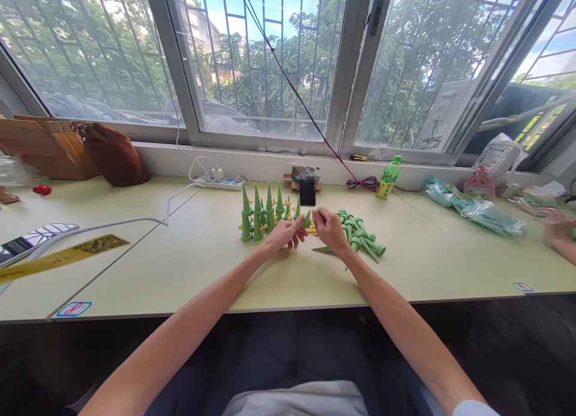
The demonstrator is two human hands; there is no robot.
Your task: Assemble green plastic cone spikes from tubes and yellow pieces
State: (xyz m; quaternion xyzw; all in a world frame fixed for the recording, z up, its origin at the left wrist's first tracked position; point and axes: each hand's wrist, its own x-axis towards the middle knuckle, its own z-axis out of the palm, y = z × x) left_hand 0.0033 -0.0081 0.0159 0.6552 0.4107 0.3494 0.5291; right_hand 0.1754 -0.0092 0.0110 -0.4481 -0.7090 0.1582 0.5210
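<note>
My left hand (287, 234) is closed around the base of a green plastic cone (307, 218), its tip pointing up. Close beside that cone is my right hand (330, 230), its fingers pinched together; what they hold is too small to make out. To the left, several green cones (269, 206) stand upright in stacked rows, with small yellow pieces (288, 203) sticking out among them. More yellow pieces (312, 230) lie between my hands. A loose heap of green cones (360, 233) lies by my right hand, one of them partly under it.
Behind the cones are a phone (308, 192) and a small cardboard box (294, 174). A power strip (222, 182), a green bottle (389, 179) and bagged green items (472, 209) line the back. Another person's hand (558, 229) is at the right edge. A cable (135, 221) crosses the left side.
</note>
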